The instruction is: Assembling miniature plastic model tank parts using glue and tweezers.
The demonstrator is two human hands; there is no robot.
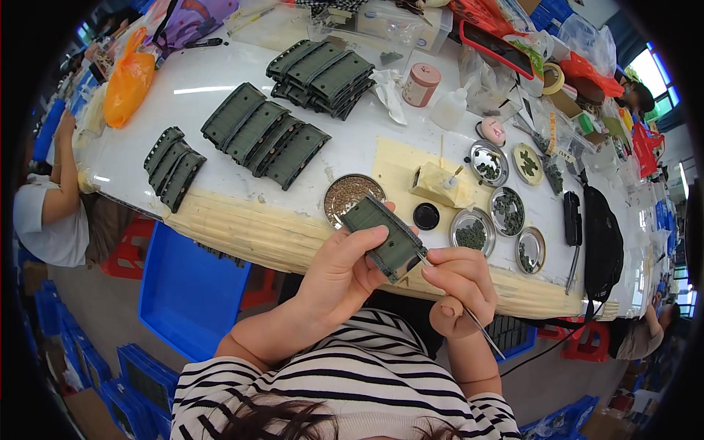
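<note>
My left hand (341, 271) grips a dark green, slightly curved plastic piece (387, 233) with ribbed edges, thumb on top and fingers beneath. It hangs in front of the table's near edge, above my lap. In my right hand (462, 282), pinched between thumb and fingers, is a slim metal tool that looks like tweezers (487, 334). Its tip meets or nearly meets the near right edge of the green piece; my fingers partly hide the contact. Beyond my left hand stands a round tin (328, 192) of brown granules.
Similar green pieces sit in stacks (304, 150) to the left and at the back (323, 70). Round tins (452, 233) with green bits, a black lid (426, 216) and a yellowish block (433, 187) stand to the right. A blue bin (187, 282) is below the table edge.
</note>
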